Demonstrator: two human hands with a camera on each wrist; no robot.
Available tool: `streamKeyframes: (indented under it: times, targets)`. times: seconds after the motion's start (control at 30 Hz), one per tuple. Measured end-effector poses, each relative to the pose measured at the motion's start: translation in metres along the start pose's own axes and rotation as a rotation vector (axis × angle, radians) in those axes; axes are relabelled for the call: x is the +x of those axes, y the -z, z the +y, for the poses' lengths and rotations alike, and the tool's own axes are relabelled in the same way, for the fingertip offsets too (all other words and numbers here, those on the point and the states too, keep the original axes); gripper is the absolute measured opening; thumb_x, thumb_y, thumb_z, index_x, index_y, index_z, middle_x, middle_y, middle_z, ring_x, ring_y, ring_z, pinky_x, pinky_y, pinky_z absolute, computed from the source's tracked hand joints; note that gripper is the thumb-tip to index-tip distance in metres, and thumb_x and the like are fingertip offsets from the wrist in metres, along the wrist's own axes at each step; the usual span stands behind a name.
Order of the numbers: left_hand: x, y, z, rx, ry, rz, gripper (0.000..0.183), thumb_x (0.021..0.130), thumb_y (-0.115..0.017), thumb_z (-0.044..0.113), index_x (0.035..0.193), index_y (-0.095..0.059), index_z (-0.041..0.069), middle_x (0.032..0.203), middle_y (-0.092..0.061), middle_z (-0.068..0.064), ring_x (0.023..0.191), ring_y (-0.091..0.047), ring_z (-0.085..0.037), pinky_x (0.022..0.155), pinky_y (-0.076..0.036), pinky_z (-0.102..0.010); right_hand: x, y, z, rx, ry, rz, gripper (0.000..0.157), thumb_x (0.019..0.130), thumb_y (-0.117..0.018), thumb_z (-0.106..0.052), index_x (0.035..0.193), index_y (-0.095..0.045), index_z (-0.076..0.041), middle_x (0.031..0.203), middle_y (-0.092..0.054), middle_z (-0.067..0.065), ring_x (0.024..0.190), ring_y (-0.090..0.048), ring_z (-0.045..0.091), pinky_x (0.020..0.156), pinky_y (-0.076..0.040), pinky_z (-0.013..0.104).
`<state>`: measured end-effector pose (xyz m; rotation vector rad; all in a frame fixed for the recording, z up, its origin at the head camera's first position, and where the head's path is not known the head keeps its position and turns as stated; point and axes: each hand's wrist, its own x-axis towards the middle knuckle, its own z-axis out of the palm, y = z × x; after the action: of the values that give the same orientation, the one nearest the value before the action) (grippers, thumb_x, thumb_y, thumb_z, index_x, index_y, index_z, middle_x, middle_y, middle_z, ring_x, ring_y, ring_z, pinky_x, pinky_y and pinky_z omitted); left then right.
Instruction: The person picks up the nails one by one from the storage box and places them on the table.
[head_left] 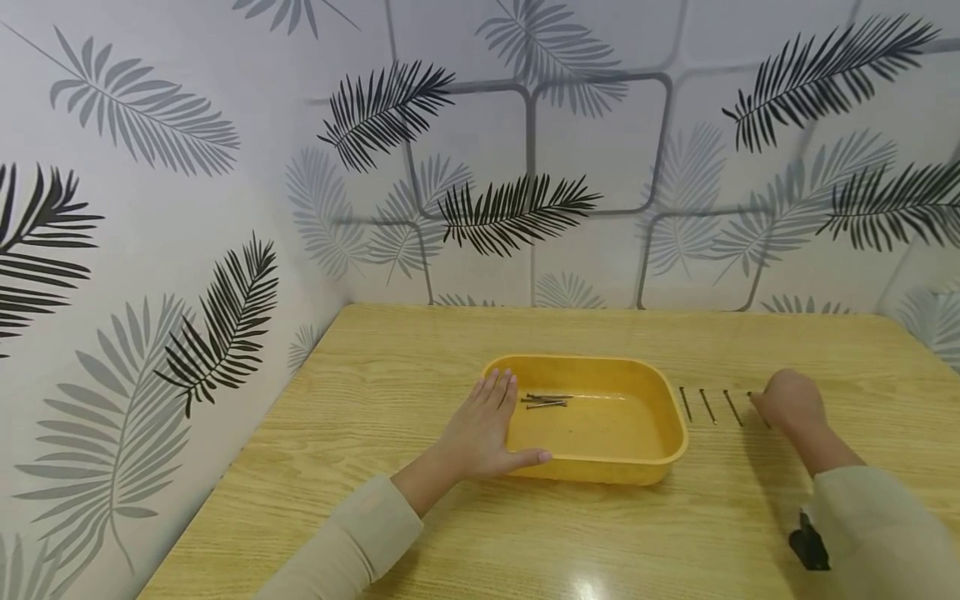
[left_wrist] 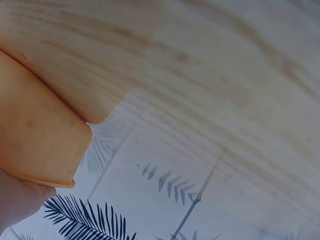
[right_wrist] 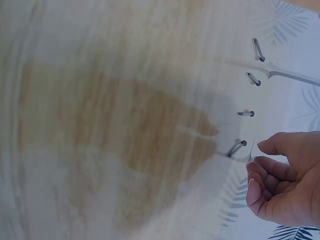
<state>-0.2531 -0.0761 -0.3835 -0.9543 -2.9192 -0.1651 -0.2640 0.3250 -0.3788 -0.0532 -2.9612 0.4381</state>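
Note:
My left hand [head_left: 487, 429] rests on the left end of a yellow plastic tray [head_left: 607, 472], fingers straight along the side rim and thumb over the front rim. In the left wrist view the thumb lies against the rim of the tray [left_wrist: 42, 125]. Several dark nails [head_left: 547, 402] lie in the tray near its left end. To the right of it, more nails [head_left: 707, 406] form a row on the table. My right hand [head_left: 797, 404] is at the row's right end, fingers loosely curled. The right wrist view shows thumb and index fingertip apart, beside the end nail [right_wrist: 237, 148].
The wood-grain table [head_left: 420, 533] reaches back to a wall [head_left: 585, 150] with a leaf pattern. Another patterned wall [head_left: 112, 250] borders its left side. A small black object [head_left: 810, 546] shows beneath the right sleeve [head_left: 870, 525].

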Motion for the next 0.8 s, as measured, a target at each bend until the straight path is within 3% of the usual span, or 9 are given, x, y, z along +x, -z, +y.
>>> streamKeyframes:
  times: [0.13,0.2,0.3,0.37,0.6,0.67,0.8]
  targets:
    - [0.000,0.000,0.001,0.004,0.002,-0.001,0.100,0.085,-0.045,0.066,0.146,-0.012,-0.006,0.155,-0.010,-0.021,0.144,-0.006,-0.033,0.118,-0.012,-0.042,0.000,0.004,0.000,0.024,0.021,0.012,0.047,0.082,-0.051,-0.011,0.039,-0.033,-0.016,0.041,-0.024,-0.009,0.044,-0.022,0.008,0.044,-0.027,0.024]
    - [0.000,0.001,0.001,0.003,0.003,-0.003,0.100,0.085,-0.045,0.066,0.146,-0.011,-0.006,0.155,-0.010,-0.021,0.144,-0.006,-0.033,0.118,-0.012,-0.043,0.001,0.006,0.000,0.033,0.031,0.003,0.044,0.082,-0.051,-0.011,0.041,-0.034,-0.014,0.042,-0.024,-0.010,0.045,-0.021,0.007,0.045,-0.026,0.024]
    - [0.000,0.001,0.001,-0.002,0.004,-0.004,0.101,0.085,-0.045,0.067,0.146,-0.011,-0.006,0.155,-0.010,-0.021,0.144,-0.006,-0.033,0.118,-0.012,-0.043,0.004,0.008,-0.001,0.046,0.040,-0.005,0.037,0.083,-0.051,-0.011,0.047,-0.050,0.001,0.043,-0.043,-0.001,0.044,-0.034,0.012,0.047,-0.034,0.028]
    - [-0.001,0.001,0.001,-0.008,0.006,-0.008,0.101,0.085,-0.045,0.067,0.146,-0.011,-0.005,0.155,-0.009,-0.021,0.144,-0.006,-0.033,0.118,-0.011,-0.043,0.006,0.009,-0.002,0.046,0.059,0.006,0.031,0.083,-0.053,-0.011,0.061,-0.060,0.010,0.053,-0.058,0.011,0.049,-0.049,0.020,0.051,-0.044,0.035]
    - [0.000,0.000,0.001,-0.007,0.019,-0.012,0.101,0.085,-0.044,0.067,0.147,-0.011,-0.005,0.155,-0.009,-0.020,0.144,-0.005,-0.032,0.118,-0.011,-0.043,0.007,0.013,-0.016,0.114,0.102,0.009,0.027,0.084,-0.052,-0.009,0.068,-0.059,0.012,0.058,-0.057,0.019,0.050,-0.049,0.021,0.053,-0.047,0.043]
    - [0.000,0.000,0.001,-0.010,0.021,-0.014,0.101,0.085,-0.044,0.068,0.147,-0.011,-0.005,0.155,-0.009,-0.020,0.144,-0.005,-0.032,0.118,-0.011,-0.043,0.005,0.014,-0.020,0.124,0.107,0.017,0.026,0.085,-0.052,-0.009,0.081,-0.062,0.015,0.073,-0.064,0.026,0.060,-0.058,0.027,0.062,-0.050,0.050]
    - [0.001,0.000,0.001,-0.019,0.021,-0.019,0.101,0.084,-0.043,0.069,0.147,-0.011,-0.005,0.155,-0.009,-0.019,0.144,-0.005,-0.032,0.118,-0.011,-0.043,0.005,0.013,-0.023,0.136,0.096,0.015,0.026,0.085,-0.053,-0.010,0.081,-0.062,0.014,0.077,-0.064,0.027,0.061,-0.058,0.029,0.063,-0.050,0.050]
